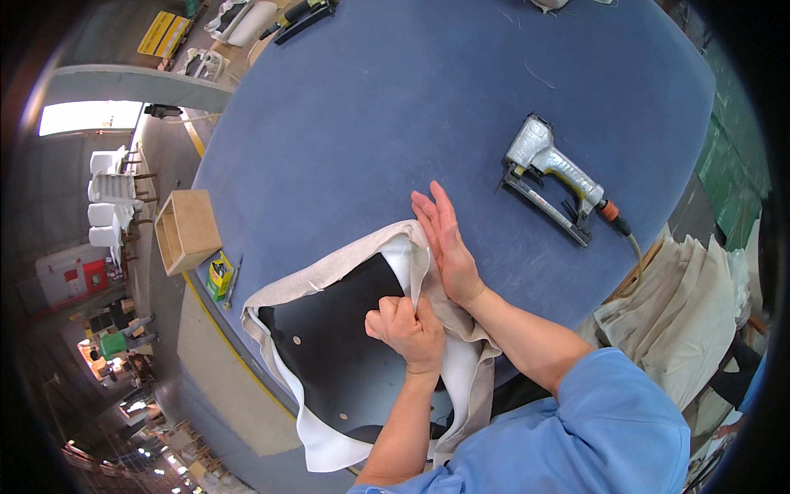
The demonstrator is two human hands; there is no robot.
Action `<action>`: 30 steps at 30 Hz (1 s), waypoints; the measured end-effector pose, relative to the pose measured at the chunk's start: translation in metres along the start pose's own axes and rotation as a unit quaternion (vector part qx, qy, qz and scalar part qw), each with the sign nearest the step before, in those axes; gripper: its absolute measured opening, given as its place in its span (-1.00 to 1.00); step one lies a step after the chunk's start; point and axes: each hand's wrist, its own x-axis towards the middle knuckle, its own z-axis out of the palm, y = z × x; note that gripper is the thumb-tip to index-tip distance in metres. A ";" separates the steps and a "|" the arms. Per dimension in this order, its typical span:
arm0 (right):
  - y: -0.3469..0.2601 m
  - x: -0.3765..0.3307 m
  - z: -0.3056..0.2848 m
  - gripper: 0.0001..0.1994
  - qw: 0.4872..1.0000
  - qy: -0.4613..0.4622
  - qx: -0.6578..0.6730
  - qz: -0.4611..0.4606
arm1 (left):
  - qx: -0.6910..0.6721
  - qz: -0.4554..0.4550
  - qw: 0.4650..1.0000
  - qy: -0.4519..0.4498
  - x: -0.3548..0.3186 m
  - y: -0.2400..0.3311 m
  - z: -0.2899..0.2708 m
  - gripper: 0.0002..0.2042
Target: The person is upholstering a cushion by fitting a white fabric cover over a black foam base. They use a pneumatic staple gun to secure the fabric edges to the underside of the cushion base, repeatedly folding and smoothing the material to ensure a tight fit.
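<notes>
A black seat panel (pixel 333 346) lies on the blue worktable (pixel 370 107), wrapped in white foam (pixel 329 445) and beige fabric (pixel 321 276). My left hand (pixel 407 329) is closed, pinching the fabric and foam edge over the panel's right side. My right hand (pixel 444 243) lies flat with fingers straight, pressing against the outer edge of the fabric at the panel's upper right corner. Both forearms come from the lower right, in blue sleeves.
A pneumatic staple gun (pixel 555 177) with an air hose lies on the table to the right. A small wooden box (pixel 188 230) and a small yellow-green box (pixel 219 276) sit at the table's left edge. Beige fabric (pixel 683 296) is piled at right.
</notes>
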 end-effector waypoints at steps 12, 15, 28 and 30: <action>-0.018 -0.069 0.001 -0.41 0.937 -0.014 -0.346 -0.041 | -0.012 0.011 1.000 0.026 0.000 0.001 -0.003 -0.72; -0.045 -0.067 0.018 -0.57 0.847 -0.003 -0.525 0.088 | -0.007 0.008 0.999 0.051 -0.002 -0.005 -0.004 -0.67; -0.085 -0.010 0.055 -0.67 0.784 -0.208 -0.562 0.166 | 0.034 -0.026 0.997 0.061 0.005 0.014 -0.007 -0.84; -0.114 -0.005 0.042 -0.70 0.817 -0.140 -0.548 0.115 | 0.032 -0.029 0.997 0.065 0.003 0.010 -0.009 -0.82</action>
